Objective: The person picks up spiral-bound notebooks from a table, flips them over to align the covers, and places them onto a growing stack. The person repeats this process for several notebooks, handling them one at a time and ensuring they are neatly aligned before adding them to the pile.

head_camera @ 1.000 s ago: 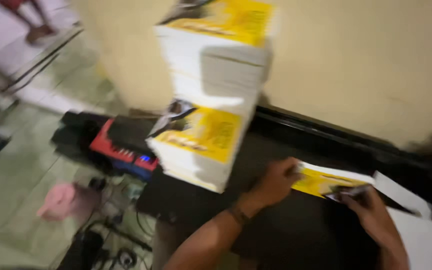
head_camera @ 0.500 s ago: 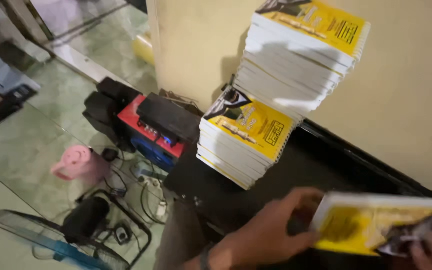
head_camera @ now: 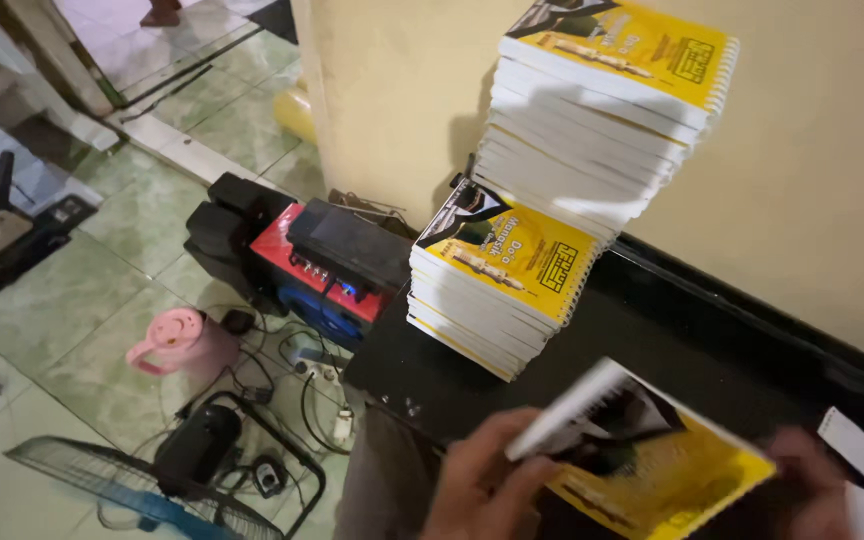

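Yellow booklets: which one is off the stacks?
The tilted, blurred booklet at the bottom, held between the left hand and right hand over the black table. The others lie flat in the tall stack and low stack.

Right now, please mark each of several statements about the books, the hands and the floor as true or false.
1. Both hands hold a yellow spiral book above the black table. True; the left hand grips its near edge, and the blurred right hand is at its far side.
2. The book stacks stand on the floor. False; they stand on the table, against the wall.
3. A pink jug is on the tiled floor. True.
4. The fan stands on the table. False; it is on the floor.
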